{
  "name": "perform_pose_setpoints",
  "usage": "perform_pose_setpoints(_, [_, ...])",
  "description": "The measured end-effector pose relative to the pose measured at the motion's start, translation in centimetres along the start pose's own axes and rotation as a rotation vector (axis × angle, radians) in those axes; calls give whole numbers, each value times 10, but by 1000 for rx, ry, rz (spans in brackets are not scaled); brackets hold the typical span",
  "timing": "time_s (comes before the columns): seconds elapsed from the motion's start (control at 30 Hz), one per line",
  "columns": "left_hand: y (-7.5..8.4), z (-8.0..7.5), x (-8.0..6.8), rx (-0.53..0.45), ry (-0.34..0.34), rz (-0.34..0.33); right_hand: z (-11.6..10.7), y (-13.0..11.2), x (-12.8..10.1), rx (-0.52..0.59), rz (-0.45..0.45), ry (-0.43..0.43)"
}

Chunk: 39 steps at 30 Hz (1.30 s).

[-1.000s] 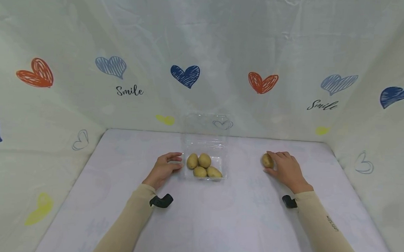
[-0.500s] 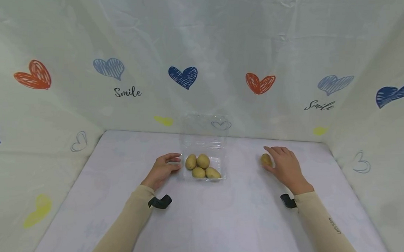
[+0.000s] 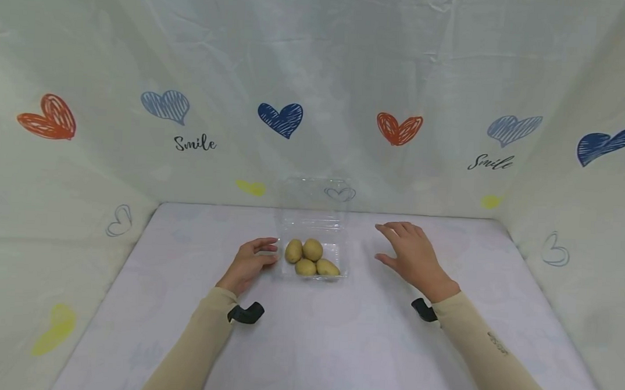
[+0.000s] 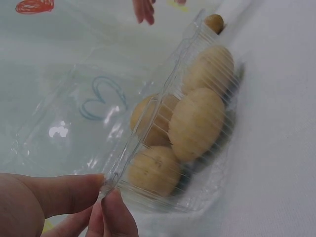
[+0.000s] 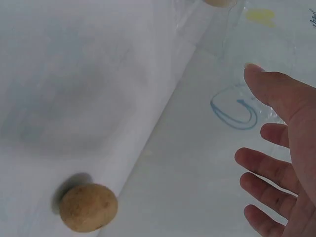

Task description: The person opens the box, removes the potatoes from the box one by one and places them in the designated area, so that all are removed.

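Observation:
A clear plastic clamshell box (image 3: 343,260) stands with its lid (image 3: 312,195) raised and several potatoes (image 3: 312,249) inside. At its left side my left hand (image 3: 249,266) pinches the rim between thumb and fingers, as the left wrist view shows. My right hand (image 3: 414,260) is in the air right of the box, thumb and fingers spread, holding nothing. A loose potato (image 5: 89,207) lies on the table in the right wrist view, apart from that hand; the head view has it hidden behind the hand.
The white-covered table (image 3: 306,340) ends at a hanging sheet (image 3: 344,74) printed with hearts, which also encloses both sides. A black wrist mount (image 3: 246,313) sticks out from the left sleeve, another mount (image 3: 424,310) from the right.
My right hand has let go of the loose potato, lifted off and moved left toward the box. The left hand has stayed at the box rim. The head view has shifted slightly.

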<state>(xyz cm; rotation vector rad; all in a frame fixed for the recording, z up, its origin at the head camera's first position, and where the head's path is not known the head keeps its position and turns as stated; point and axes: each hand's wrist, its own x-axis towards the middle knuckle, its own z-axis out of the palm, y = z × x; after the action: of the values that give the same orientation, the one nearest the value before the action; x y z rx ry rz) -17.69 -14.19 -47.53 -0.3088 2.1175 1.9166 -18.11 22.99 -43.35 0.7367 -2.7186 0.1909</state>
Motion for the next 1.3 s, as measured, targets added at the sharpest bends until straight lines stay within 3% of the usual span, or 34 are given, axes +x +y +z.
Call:
perform_pose_setpoints(0.4, [1,-3,1,-5,-3,8,12,-39,30,28,-131,-31])
perform_pose_setpoints(0.67, [-1,-3,4,-45,-17,46,21,-62,44,29,-180,-58])
perform_pose_setpoints(0.9, [-2,-3,3,-49,-16,37,29,-79,53,48,-226,-80])
perform_pose_setpoints(1.1, [-4,-4,4,-44,-8,32,37,-87,59,61,-243,-82])
perform_pose_setpoints(1.3, [-5,-3,4,-44,-5,31,43,-94,64,44,-224,-137])
